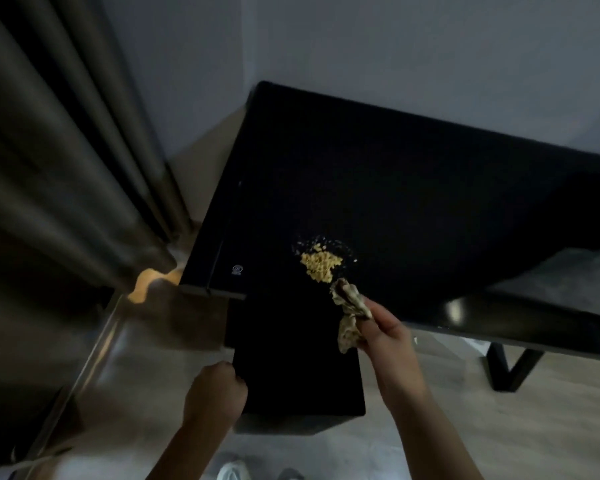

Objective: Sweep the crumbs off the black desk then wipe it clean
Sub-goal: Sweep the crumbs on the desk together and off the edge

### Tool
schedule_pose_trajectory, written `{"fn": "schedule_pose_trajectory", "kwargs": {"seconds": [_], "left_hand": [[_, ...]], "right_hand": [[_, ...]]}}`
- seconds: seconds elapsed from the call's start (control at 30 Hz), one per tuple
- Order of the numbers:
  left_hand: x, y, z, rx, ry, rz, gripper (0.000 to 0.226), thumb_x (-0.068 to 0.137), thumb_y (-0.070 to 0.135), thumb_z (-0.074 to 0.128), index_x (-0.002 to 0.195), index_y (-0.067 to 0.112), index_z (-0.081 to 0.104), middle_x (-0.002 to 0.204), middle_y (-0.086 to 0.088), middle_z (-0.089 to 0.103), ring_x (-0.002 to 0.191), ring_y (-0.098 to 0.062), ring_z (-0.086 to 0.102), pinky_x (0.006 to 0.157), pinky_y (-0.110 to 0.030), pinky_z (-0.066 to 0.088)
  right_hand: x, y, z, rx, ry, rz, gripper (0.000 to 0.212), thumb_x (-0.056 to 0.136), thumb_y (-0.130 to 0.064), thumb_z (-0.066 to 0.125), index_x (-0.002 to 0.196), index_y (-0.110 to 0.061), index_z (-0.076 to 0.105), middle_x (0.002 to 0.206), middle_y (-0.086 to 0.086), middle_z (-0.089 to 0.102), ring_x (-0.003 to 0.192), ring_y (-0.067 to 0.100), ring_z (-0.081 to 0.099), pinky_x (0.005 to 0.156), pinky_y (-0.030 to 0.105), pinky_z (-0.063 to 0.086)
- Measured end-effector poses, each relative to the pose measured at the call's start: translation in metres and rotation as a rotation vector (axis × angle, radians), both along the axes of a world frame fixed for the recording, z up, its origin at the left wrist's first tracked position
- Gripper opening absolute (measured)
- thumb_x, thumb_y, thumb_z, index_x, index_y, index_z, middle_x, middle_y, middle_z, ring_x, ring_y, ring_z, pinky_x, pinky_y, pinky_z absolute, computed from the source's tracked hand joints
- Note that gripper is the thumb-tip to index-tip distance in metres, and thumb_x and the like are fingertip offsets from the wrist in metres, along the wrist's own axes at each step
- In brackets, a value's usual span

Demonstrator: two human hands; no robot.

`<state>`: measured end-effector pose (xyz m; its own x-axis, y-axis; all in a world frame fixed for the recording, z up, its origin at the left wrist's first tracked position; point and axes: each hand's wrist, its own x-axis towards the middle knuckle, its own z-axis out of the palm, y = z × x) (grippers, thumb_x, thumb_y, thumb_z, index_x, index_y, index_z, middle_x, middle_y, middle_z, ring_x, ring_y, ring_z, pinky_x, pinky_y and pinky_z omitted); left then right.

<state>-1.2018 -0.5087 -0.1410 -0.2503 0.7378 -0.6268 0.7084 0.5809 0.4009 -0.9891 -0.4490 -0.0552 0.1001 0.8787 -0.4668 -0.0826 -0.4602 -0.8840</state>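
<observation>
Dim, underexposed view: the black desk point(395, 185) at centre loses almost all surface detail. A warm glow spills beneath the curtain point(49, 168) at left centre, and a small glare spot marks the desk's lower-right edge. Edges bend with wide-angle distortion; the whole frame is soft.

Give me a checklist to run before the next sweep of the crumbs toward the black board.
1. Right hand grips the cloth: ok.
2. Left hand holds the black board at the desk edge: ok.
3. Board in line with the crumbs: ok.
4. Cloth on the pile's far side, ready to pull: not ok, it sits on the near side.
5. No gap between board and desk: cannot tell, both black.
6. Stray bits gathered: not ok.
</observation>
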Motion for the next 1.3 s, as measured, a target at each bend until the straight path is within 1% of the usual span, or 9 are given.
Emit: {"fn": "schedule_pose_trajectory", "kwargs": {"seconds": [0.17, 0.27, 0.43, 0.6, 0.83, 0.9, 1.0, 1.13, 1.3], "left_hand": [[-0.012, 0.023, -0.007, -0.026, -0.077, -0.013, 0.025, 0.091, 0.012, 0.05, 0.067, 0.01, 0.045, 0.066, -0.007, 0.045, 0.06, -0.021, 0.043, 0.053, -0.031, 0.027], [-0.018, 0.034, -0.011, -0.011, -0.097, -0.004, 0.031, 0.091, 0.01, 0.051, 0.063, 0.01, 0.038, 0.06, -0.007, 0.035, 0.053, -0.019, 0.033, 0.05, -0.032, 0.02], [-0.023, 0.051, -0.022, 0.031, -0.156, 0.007, 0.045, 0.09, 0.004, 0.054, 0.055, 0.014, 0.028, 0.053, -0.003, 0.02, 0.047, -0.018, 0.02, 0.051, -0.03, 0.014], [-0.021, 0.068, -0.027, 0.059, -0.068, -0.043, 0.036, 0.09, 0.009, 0.052, 0.058, 0.011, 0.036, 0.057, -0.014, 0.032, 0.053, -0.028, 0.039, 0.049, -0.032, 0.023], [-0.018, 0.083, -0.029, 0.046, -0.045, -0.047, 0.014, 0.086, 0.012, 0.05, 0.073, 0.01, 0.053, 0.087, -0.023, 0.061, 0.085, -0.037, 0.06, 0.072, -0.038, 0.049], [-0.017, 0.083, -0.031, 0.06, -0.062, -0.063, 0.015, 0.087, 0.011, 0.05, 0.073, 0.008, 0.051, 0.086, -0.025, 0.058, 0.087, -0.04, 0.059, 0.073, -0.04, 0.049], [-0.019, 0.082, -0.036, 0.117, -0.064, -0.096, 0.022, 0.087, 0.011, 0.054, 0.066, 0.008, 0.047, 0.061, -0.011, 0.044, 0.073, -0.039, 0.056, 0.058, -0.037, 0.037], [-0.022, 0.08, -0.04, 0.2, -0.109, -0.1, 0.043, 0.081, 0.008, 0.055, 0.052, 0.013, 0.024, 0.051, -0.002, 0.022, 0.047, -0.022, 0.023, 0.048, -0.032, 0.013], [-0.027, 0.081, -0.05, 0.167, -0.09, -0.154, 0.029, 0.083, 0.012, 0.055, 0.059, 0.006, 0.041, 0.053, -0.011, 0.034, 0.055, -0.035, 0.039, 0.051, -0.034, 0.025]], "right_hand": [[0.019, 0.047, -0.017, 0.081, -0.369, -0.135, 0.041, 0.092, 0.002, 0.05, 0.122, -0.023, 0.064, 0.108, -0.001, 0.068, 0.089, 0.011, 0.066, 0.082, 0.028, 0.054], [0.022, 0.066, -0.026, 0.105, -0.707, -0.183, 0.043, 0.093, -0.005, 0.052, 0.133, -0.019, 0.055, 0.127, 0.002, 0.048, 0.092, 0.007, 0.054, 0.082, 0.015, 0.041], [0.013, 0.087, -0.042, 0.09, -0.862, -0.106, 0.045, 0.094, -0.01, 0.053, 0.138, -0.016, 0.049, 0.132, 0.002, 0.04, 0.106, 0.014, 0.052, 0.089, 0.02, 0.042], [0.003, 0.099, -0.051, 0.143, -0.908, -0.025, 0.045, 0.094, -0.01, 0.053, 0.138, -0.018, 0.049, 0.13, 0.001, 0.039, 0.112, 0.017, 0.051, 0.098, 0.03, 0.046], [0.001, 0.105, -0.056, 0.187, -0.943, 0.06, 0.047, 0.094, -0.011, 0.052, 0.14, -0.02, 0.047, 0.131, 0.001, 0.039, 0.114, 0.017, 0.048, 0.098, 0.03, 0.046], [0.002, 0.11, -0.058, 0.23, -0.937, 0.125, 0.047, 0.093, -0.01, 0.052, 0.139, -0.021, 0.048, 0.131, 0.001, 0.04, 0.112, 0.016, 0.049, 0.096, 0.028, 0.046], [-0.003, 0.121, -0.058, 0.279, -0.886, 0.275, 0.048, 0.092, -0.008, 0.05, 0.138, -0.025, 0.049, 0.126, -0.009, 0.04, 0.112, 0.009, 0.047, 0.099, 0.03, 0.046], [-0.011, 0.134, -0.061, 0.412, -0.847, 0.531, 0.055, 0.088, 0.004, 0.046, 0.132, -0.027, 0.056, 0.123, -0.015, 0.043, 0.114, 0.01, 0.046, 0.103, 0.033, 0.043], [-0.014, 0.131, -0.059, 0.45, -0.738, 0.761, 0.063, 0.085, 0.011, 0.04, 0.123, -0.034, 0.063, 0.124, -0.022, 0.044, 0.118, 0.004, 0.044, 0.105, 0.028, 0.039]]}}
